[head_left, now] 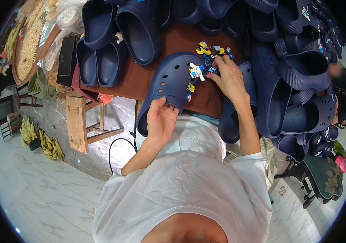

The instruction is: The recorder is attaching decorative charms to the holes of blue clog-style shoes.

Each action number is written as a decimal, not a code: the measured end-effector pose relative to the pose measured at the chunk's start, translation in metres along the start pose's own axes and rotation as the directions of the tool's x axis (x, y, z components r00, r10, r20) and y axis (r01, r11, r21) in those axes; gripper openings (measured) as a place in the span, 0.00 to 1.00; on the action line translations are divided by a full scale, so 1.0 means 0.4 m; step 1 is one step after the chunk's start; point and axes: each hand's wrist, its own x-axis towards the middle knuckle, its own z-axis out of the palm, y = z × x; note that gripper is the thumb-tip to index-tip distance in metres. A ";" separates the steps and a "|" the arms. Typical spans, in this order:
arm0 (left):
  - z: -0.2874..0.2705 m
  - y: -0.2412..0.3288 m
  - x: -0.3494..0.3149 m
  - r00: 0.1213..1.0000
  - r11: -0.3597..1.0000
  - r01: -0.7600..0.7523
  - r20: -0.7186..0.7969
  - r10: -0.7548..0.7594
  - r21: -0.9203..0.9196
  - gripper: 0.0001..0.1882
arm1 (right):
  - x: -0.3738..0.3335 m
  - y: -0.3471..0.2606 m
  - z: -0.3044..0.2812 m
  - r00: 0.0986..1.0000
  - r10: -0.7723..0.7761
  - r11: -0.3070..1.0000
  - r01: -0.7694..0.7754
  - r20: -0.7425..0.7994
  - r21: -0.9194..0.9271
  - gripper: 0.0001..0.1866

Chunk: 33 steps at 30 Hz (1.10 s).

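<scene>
A navy foam clog (168, 79) lies on the brown-covered table in front of me. My left hand (160, 123) grips it by the rim of its opening, thumb on top and fingers tucked inside. Three charms are set along the right side of its toe: a white long-eared figure (196, 71), a yellow-and-black rectangular charm (191, 87) and a small round one (188, 97). Right of that clog, my right hand (231, 79) bends over a pile of small shoe charms (204, 49), thumb and fingers curled around a blue charm (211, 70). Below my right wrist sits another navy clog (226, 117).
Several more navy clogs crowd the back and right, some stacked (304, 71). At the left edge lies a dark phone-like slab (66, 60). A wooden stool (77, 123) stands lower left, bananas (51, 146) on the floor beyond. A chair (322, 178) is lower right; another person (341, 91) is at far right.
</scene>
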 end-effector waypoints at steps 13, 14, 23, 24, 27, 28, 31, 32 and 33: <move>0.031 0.016 0.002 0.999 0.996 0.031 0.024 -0.033 0.082 0.27 | -0.019 -0.041 -0.047 0.935 -0.005 0.971 0.090 -0.356 0.223 0.08; 0.034 0.020 0.003 0.999 0.995 0.036 0.033 -0.039 0.097 0.27 | -0.024 -0.050 -0.056 0.925 -0.019 0.945 0.140 -0.380 0.294 0.09; 0.042 0.026 0.009 0.988 0.984 0.147 0.033 -0.151 0.097 0.26 | -0.032 -0.094 -0.034 0.912 -0.267 0.837 0.380 -0.312 0.395 0.10; 0.040 0.026 0.009 0.989 0.984 0.143 0.015 -0.145 0.103 0.25 | -0.030 -0.092 -0.032 0.892 -0.324 0.837 0.425 -0.315 0.345 0.10; 0.033 0.039 0.015 0.981 0.973 0.185 0.039 -0.192 0.134 0.24 | -0.030 -0.077 -0.040 0.892 -0.355 0.852 0.432 -0.282 0.294 0.10; 0.031 0.043 0.015 0.977 0.969 0.200 0.037 -0.208 0.144 0.24 | -0.030 -0.071 -0.044 0.882 -0.378 0.852 0.450 -0.282 0.267 0.10; 0.032 0.052 0.018 0.969 0.957 0.231 0.047 -0.243 0.177 0.23 | -0.029 -0.062 -0.050 0.916 -0.343 0.872 0.394 -0.210 0.290 0.11; 0.034 0.053 0.018 0.967 0.954 0.233 0.060 -0.248 0.189 0.23 | -0.026 -0.058 -0.052 0.920 -0.340 0.877 0.385 -0.194 0.289 0.11; 0.036 0.054 0.018 0.964 0.953 0.237 0.079 -0.255 0.189 0.23 | -0.023 -0.055 -0.054 0.925 -0.337 0.879 0.376 -0.177 0.293 0.11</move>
